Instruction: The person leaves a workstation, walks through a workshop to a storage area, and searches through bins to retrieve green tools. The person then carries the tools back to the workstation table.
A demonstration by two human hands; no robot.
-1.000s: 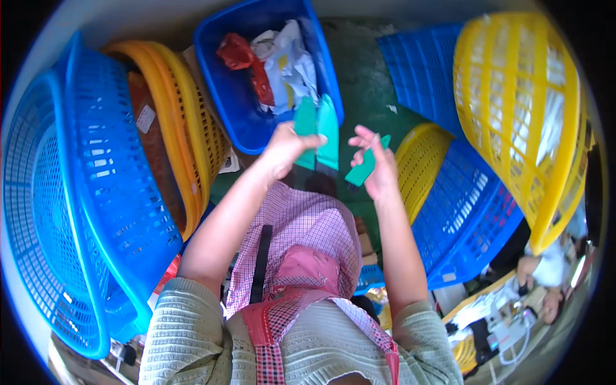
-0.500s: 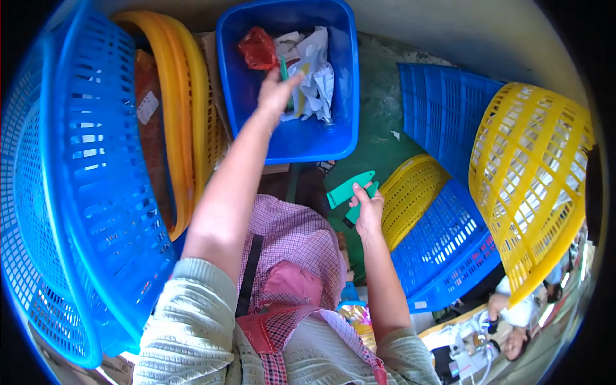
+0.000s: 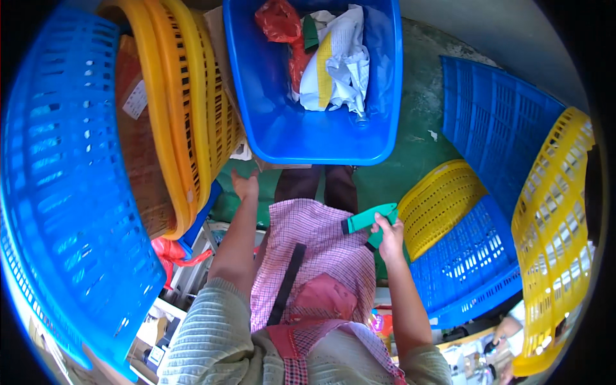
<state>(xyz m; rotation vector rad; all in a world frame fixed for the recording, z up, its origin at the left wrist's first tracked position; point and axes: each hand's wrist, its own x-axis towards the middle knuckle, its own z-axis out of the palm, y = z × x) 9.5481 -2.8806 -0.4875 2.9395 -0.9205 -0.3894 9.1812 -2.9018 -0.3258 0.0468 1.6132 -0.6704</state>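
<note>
My right hand (image 3: 391,239) is closed on flat green pieces (image 3: 370,219) with rounded ends and black tips, beside the pink checked apron (image 3: 301,237). Lowered below the bin's left corner, my left hand (image 3: 246,186) has its fingers apart and holds nothing. Ahead stands a blue bin (image 3: 308,144). In it lie crumpled white paper (image 3: 346,70) with a yellow stripe, a red plastic bag (image 3: 280,22) and a dark green piece (image 3: 310,33) tucked between them.
Stacked blue baskets (image 3: 70,192) and orange-yellow baskets (image 3: 170,128) crowd my left. Blue baskets (image 3: 500,115) and yellow baskets (image 3: 555,237) stand on the right. A red plastic bag (image 3: 173,256) hangs at lower left. Part of another person (image 3: 510,327) shows at lower right.
My left hand has let go of a green piece in the bin and drawn back, down and left. My right hand still grips its green pieces, now slightly lower. The view has shifted.
</note>
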